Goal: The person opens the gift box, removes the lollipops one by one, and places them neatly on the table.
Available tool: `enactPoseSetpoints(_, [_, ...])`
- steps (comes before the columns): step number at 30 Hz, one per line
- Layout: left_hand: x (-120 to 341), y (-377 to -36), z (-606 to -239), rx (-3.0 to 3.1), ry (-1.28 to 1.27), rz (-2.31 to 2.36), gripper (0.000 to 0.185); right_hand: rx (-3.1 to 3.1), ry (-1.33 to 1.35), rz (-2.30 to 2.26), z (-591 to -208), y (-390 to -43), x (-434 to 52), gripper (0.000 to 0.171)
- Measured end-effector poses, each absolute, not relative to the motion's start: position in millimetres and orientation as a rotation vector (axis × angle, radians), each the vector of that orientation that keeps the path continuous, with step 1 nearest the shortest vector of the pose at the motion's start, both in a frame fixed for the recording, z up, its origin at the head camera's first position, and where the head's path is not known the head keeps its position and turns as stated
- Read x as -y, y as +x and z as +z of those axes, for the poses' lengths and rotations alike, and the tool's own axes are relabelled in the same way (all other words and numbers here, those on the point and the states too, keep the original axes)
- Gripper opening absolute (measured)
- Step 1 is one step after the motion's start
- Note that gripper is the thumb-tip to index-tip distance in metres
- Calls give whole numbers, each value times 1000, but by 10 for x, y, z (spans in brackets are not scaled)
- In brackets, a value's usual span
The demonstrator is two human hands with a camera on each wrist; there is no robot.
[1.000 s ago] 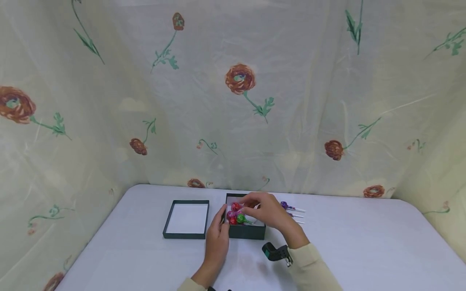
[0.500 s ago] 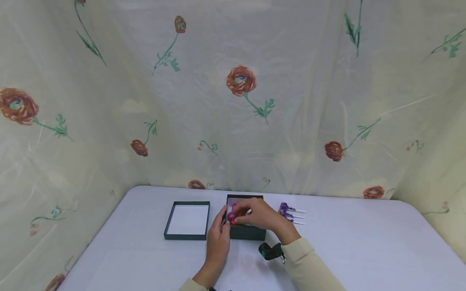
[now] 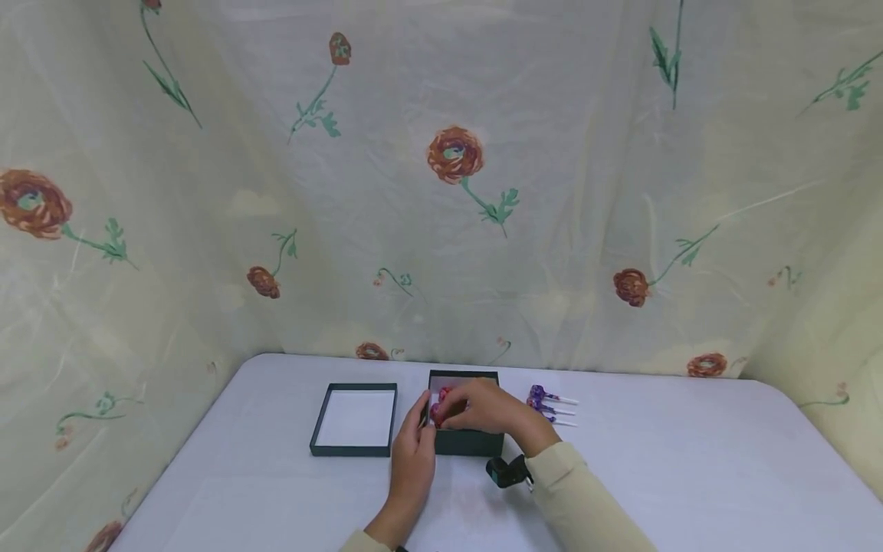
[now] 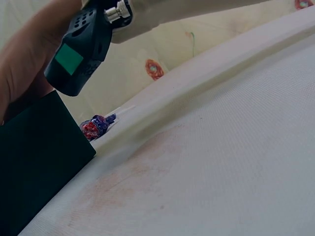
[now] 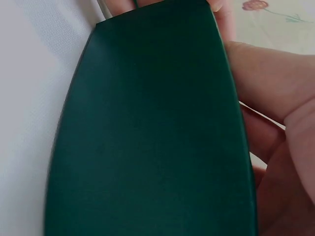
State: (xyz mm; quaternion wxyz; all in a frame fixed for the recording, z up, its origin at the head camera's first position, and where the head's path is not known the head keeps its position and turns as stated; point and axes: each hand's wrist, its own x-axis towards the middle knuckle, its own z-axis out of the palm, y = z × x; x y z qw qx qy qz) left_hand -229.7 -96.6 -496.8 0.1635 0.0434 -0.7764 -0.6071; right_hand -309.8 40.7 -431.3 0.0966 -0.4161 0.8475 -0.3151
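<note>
Near the bench's far middle sits the dark green box (image 3: 465, 441), lollipops (image 3: 439, 414) inside. Right hand (image 3: 486, 408) reaches in, fingers curled on them; left hand (image 3: 414, 452) braces the box's left wall, fingers fairly straight. Lid (image 3: 354, 418) lies left; purple lollipops (image 3: 548, 405) lie right, sticks pointing right.

Open dark green box (image 3: 466, 441) holds red and pink lollipops (image 3: 439, 412) on table.

A white table (image 3: 690, 468) carries three things — a dark green box (image 3: 469, 441), its lid (image 3: 353, 418), purple lollipops (image 3: 545, 404).
</note>
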Motion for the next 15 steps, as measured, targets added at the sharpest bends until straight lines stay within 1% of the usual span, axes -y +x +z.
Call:
enactPoseSetpoints(5, [965,-2293,-4980,2215,146,-1739,46,-2488,-1186,-881,-4318,-3120,-376,9])
enactPoseSetpoints(15, [970,-2297,-4965,2199,131,-1729,46,-2507,-1211,-804,-4303,-3144,-330,9])
